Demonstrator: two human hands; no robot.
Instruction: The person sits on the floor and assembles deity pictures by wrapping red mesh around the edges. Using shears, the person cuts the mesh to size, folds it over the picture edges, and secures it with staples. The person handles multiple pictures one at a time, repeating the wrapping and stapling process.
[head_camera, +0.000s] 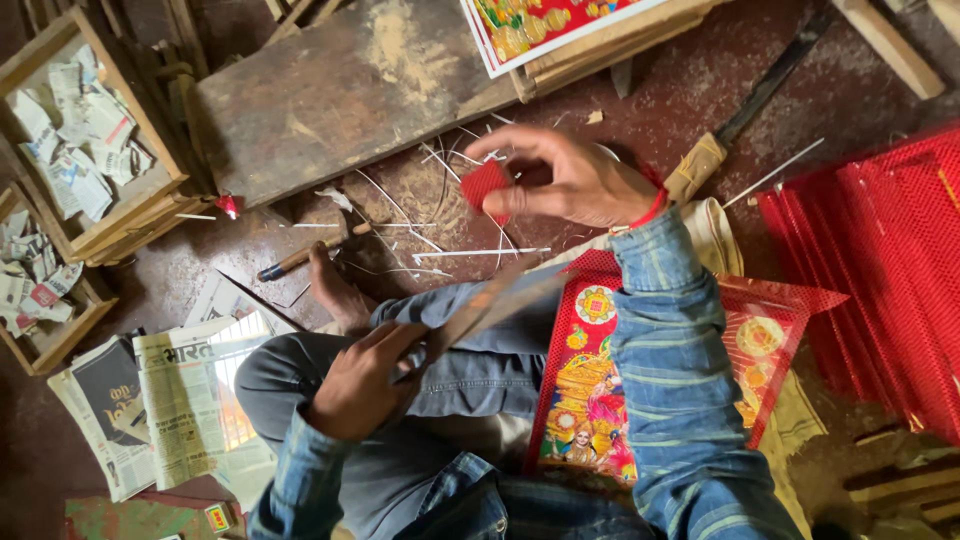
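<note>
My right hand (575, 180), upper centre of frame, pinches a small red paper piece (487, 187) between thumb and fingertips; index finger stretched out above it, others curled. Left hand (362, 380), lower centre-left, fingers closed round the end of a long flat blade-like strip (490, 305) that angles up and right across my denim-clad knee; it's blurred, can't tell the material. Colourful red printed picture sheet (590, 390) lies on my lap under the right forearm. Thin pale split sticks (470, 252) scattered on the dark floor just below the red piece. Wooden-handled tool (305, 256) lies left of them, near my bare foot (335, 290). Worn wooden plank (340, 90) upper centre. Wooden trays of paper scraps (80, 140) upper left. Folded newspapers (170, 400) lower left. Stack of red mesh-patterned sheets (880, 260) at right edge.
</note>
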